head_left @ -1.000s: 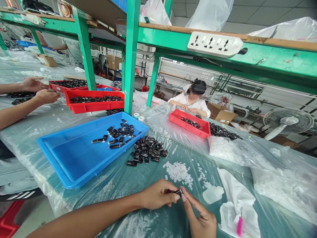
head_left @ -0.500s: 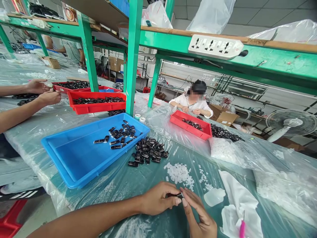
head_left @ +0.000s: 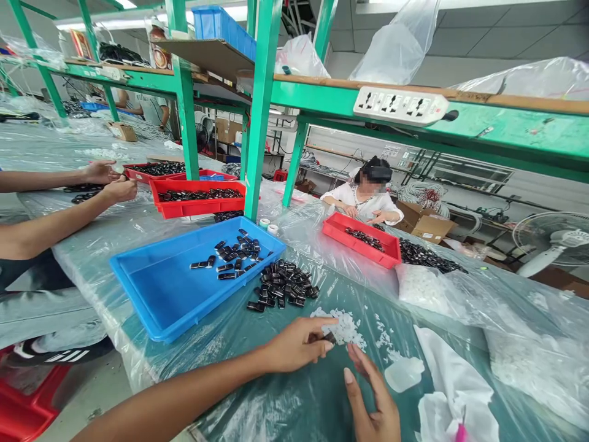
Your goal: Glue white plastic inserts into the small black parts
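The left hand (head_left: 294, 347) pinches a small black piece (head_left: 329, 337) between thumb and fingers, just above the near edge of a scattered heap of white bits (head_left: 347, 331). The right hand (head_left: 375, 396) is empty, its thumb and fingers spread apart, near the black piece but not touching it.

Beyond the left hand, a pile of black pieces (head_left: 288, 282) lies on the plastic-covered table (head_left: 248, 402), right beside a blue tray (head_left: 156, 288). More black pieces sit inside that tray, toward its right end. To the right of the right hand lie a translucent white lump (head_left: 405, 374) and a crumpled white cloth (head_left: 453, 374), with a pink object (head_left: 461, 432) on the cloth, partly cut off by the bottom edge.

Across the table, a person in white (head_left: 361, 196) sits behind a red tray (head_left: 363, 245) holding black pieces. At the left, another person's hands (head_left: 120, 189) are near further red trays (head_left: 197, 209).
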